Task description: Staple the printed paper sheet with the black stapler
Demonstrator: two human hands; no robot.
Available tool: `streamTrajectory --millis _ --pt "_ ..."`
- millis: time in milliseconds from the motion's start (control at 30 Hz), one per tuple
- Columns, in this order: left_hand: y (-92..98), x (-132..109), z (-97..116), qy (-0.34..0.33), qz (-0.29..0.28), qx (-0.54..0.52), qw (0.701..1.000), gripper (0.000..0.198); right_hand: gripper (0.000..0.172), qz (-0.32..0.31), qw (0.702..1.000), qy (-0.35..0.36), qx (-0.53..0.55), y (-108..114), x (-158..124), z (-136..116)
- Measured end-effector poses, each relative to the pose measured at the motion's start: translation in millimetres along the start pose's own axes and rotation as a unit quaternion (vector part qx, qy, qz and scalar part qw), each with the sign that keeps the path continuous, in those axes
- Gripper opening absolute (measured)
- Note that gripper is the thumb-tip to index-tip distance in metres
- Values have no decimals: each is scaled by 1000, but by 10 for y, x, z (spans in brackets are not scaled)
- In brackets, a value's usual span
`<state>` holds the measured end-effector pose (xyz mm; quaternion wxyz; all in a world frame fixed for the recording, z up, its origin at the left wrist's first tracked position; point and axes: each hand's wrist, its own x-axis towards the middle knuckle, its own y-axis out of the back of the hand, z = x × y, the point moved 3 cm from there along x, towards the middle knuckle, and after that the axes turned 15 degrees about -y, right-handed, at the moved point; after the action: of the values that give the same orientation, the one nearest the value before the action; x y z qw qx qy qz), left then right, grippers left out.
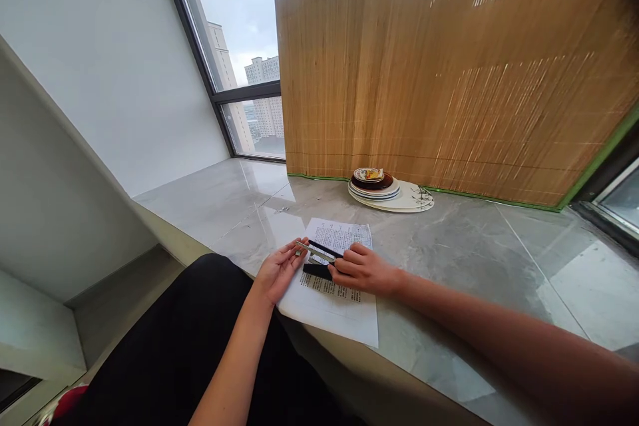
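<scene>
A black stapler [317,271] is spread apart above the printed sheets [344,319], its thin metal rail [322,253] showing between the upper arm and the base. My right hand [367,271] grips its rear end from the right, with the fingers curled round it. At the front end, the fingertips of my left hand [278,273] close on the tip of the metal rail. A small pale bit shows by those fingertips, too small to make out. Part of the print lies hidden under the stapler and my right hand.
The sheets lie on a grey marble-look sill [449,266], reaching its front edge. Behind them stands a stack of plates [374,193] on a white oval board [417,198]. A bamboo blind [399,80] covers much of the window [234,26]. My dark-clothed leg [190,319] is beside the edge.
</scene>
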<state>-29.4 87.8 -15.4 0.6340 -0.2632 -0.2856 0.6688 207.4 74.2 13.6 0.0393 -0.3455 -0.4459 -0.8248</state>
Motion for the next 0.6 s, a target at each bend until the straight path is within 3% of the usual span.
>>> streamTrajectory --millis 100,200,300,433,600 --pt "-4 7 -7 -3 -4 12 1000 46 17 6 999 -30 8 -32 3 19" --pt "-15 8 -14 -9 1 31 999 42 14 54 987 -139 53 -75 1 98" --pt "-33 -5 -13 -16 25 55 998 37 13 70 949 -281 123 -147 -15 221" --pt "-64 -30 -5 -24 43 80 996 31 12 20 884 -426 192 -269 -36 367" --pt "-78 -30 -21 -29 17 99 995 25 23 -21 860 -455 232 -322 -27 400"
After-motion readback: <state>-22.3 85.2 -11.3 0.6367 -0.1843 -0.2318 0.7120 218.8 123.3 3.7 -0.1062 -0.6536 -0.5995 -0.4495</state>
